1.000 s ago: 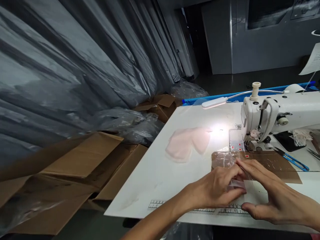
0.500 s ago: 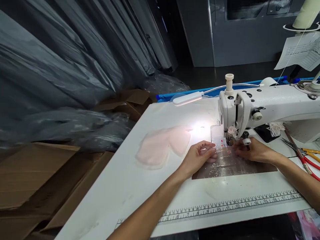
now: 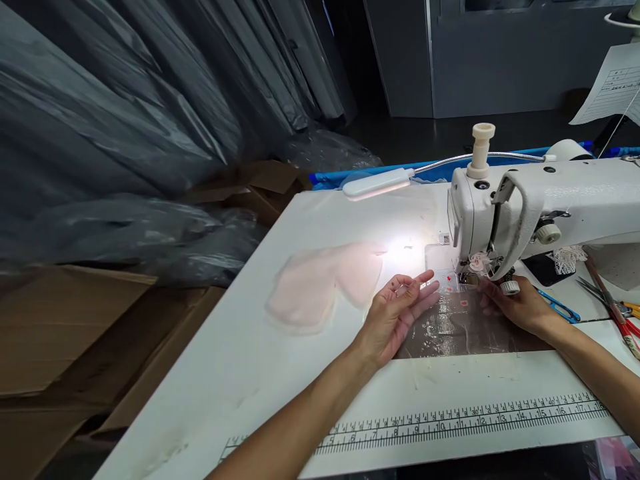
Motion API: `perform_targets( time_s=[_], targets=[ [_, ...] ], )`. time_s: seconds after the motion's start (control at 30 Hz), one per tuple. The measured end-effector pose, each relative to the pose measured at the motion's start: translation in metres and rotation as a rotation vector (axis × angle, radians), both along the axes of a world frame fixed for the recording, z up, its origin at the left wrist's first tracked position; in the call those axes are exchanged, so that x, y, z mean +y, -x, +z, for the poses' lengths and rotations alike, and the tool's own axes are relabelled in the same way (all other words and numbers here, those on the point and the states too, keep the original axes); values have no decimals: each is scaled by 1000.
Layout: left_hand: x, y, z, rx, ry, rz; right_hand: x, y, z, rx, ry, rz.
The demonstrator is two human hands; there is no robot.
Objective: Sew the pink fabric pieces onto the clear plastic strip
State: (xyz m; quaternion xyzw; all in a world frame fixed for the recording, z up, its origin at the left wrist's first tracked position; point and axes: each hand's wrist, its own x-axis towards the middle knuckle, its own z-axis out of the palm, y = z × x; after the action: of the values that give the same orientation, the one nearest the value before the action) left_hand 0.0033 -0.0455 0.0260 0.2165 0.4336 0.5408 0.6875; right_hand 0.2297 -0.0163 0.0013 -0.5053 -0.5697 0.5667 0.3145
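My left hand (image 3: 400, 310) is open, palm turned partly up, fingers stretched toward the needle area. It holds nothing I can see. Below and beside it lies a shiny brown sheet with a clear plastic surface (image 3: 465, 333) and small red marks. My right hand (image 3: 520, 308) is curled close to the presser foot, its fingertips partly hidden by a white knob (image 3: 509, 287); what they pinch cannot be made out. A pale pink fabric flower (image 3: 479, 263) shows at the foot of the white sewing machine (image 3: 575, 200). Blue-handled snips (image 3: 561, 308) lie beside my right wrist.
A sheer pink fabric piece (image 3: 305, 293) lies left on the white table (image 3: 240, 387). A lit lamp (image 3: 377, 185) hangs over it. Red-handled scissors (image 3: 629, 333) are at the right; a printed ruler strip (image 3: 450, 427) runs along the front edge. Cardboard boxes (image 3: 65, 333) stand left.
My left hand has opened, its fingers straightening and the palm turning up. My right hand stays near the presser foot. The blue-handled snips have come into sight. The view has shifted slightly.
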Motion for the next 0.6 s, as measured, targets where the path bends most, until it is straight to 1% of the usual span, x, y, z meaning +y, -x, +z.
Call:
perform_targets(
  time_s=[0.1, 0.2, 0.27, 0.33, 0.37, 0.43, 0.47, 0.53, 0.57, 0.6],
  targets=[
    [1, 0, -1, -46, 2, 6, -1, 0, -1, 0, 7, -16],
    [1, -1, -3, -20, -7, 5, -1, 0, -2, -27, -19, -7],
    [1, -1, -4, 29, -16, -9, -2, 0, -3, -86, -84, -3],
    [1, 1, -7, 122, -43, -37, -2, -2, -3, -236, -210, -27],
    [1, 3, -9, 201, -80, -42, -2, -3, -2, -338, -287, -38],
    [1, 8, -13, 451, -240, 5, -3, -5, 1, -516, -413, -39],
    [1, 11, -15, 622, -361, 51, -3, -6, 2, -569, -444, -22],
    [2, 16, -17, 980, -666, 114, -3, -8, 5, -608, -441, 31],
    [1, 18, -17, 1127, -827, 85, -3, -9, 6, -616, -433, 56],
    [1, 19, -17, 1241, -977, 0, -3, -10, 8, -628, -429, 76]
  ],
)
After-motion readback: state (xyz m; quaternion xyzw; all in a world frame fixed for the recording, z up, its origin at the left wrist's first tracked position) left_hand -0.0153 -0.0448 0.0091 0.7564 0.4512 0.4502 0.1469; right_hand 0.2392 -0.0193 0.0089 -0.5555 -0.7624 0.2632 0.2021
